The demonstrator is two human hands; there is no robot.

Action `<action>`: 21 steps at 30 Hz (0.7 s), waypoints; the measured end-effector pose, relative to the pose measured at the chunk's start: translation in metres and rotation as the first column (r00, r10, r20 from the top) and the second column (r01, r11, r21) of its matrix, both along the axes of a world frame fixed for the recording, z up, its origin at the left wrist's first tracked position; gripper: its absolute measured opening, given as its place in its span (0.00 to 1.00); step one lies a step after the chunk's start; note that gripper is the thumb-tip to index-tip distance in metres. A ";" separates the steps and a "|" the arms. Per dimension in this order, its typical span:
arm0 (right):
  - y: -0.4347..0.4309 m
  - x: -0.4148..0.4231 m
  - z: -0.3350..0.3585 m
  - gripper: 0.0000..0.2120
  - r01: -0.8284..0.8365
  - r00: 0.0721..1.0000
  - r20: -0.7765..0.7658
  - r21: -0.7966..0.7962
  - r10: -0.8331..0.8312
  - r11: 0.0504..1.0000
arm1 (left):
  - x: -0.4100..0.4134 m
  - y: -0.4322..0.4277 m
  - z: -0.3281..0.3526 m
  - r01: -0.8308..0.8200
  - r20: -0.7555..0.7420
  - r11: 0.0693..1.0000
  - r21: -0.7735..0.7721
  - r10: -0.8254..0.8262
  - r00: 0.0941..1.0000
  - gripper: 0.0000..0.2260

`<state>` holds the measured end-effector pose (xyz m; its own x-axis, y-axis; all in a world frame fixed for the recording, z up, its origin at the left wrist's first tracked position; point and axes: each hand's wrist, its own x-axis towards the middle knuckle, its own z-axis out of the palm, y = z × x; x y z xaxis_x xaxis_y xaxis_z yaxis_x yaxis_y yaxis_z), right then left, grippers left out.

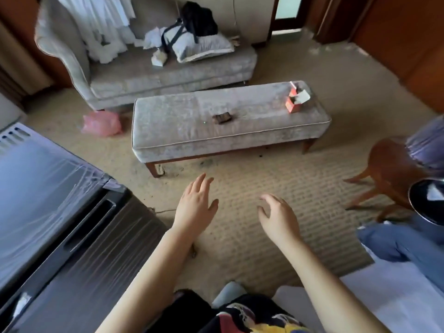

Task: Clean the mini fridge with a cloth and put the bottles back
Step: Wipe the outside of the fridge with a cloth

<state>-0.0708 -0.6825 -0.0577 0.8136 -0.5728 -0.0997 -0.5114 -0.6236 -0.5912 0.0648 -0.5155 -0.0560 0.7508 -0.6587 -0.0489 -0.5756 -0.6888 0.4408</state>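
Observation:
The grey mini fridge (79, 239) stands at the lower left, seen from above, its door shut and its top covered in streaked plastic film. My left hand (195, 203) hovers over the carpet just right of the fridge, fingers spread, holding nothing. My right hand (278, 217) hangs beside it, fingers loosely curled and apart, also holding nothing. No cloth and no bottles are in view.
A long grey bench (192, 131) with an orange carton (294, 103) and a small dark object (222, 117) lies ahead. Behind it is a grey sofa (144, 73) with bags and white cloth. A pink bag (101, 122) lies on the floor. A wooden chair (389, 169) stands right.

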 end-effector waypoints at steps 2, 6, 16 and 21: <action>-0.021 0.009 -0.002 0.14 0.049 0.999 -0.024 0.026 -0.048 0.998 | 0.023 -0.019 -0.003 -0.031 -0.025 0.999 0.020 0.032 0.999 0.28; -0.052 0.048 -0.016 0.15 0.048 0.997 -0.066 0.063 -0.044 0.997 | 0.078 -0.053 -0.009 -0.072 -0.013 0.996 0.046 0.072 0.997 0.27; -0.154 0.262 -0.053 0.16 -0.044 0.981 -0.186 0.085 0.059 0.995 | 0.279 -0.167 -0.071 -0.105 -0.147 0.992 0.070 0.115 0.982 0.23; -0.217 0.403 -0.080 0.16 -0.116 0.946 -0.296 0.071 0.132 0.991 | 0.404 -0.222 -0.099 -0.092 -0.230 0.991 0.100 0.113 0.967 0.25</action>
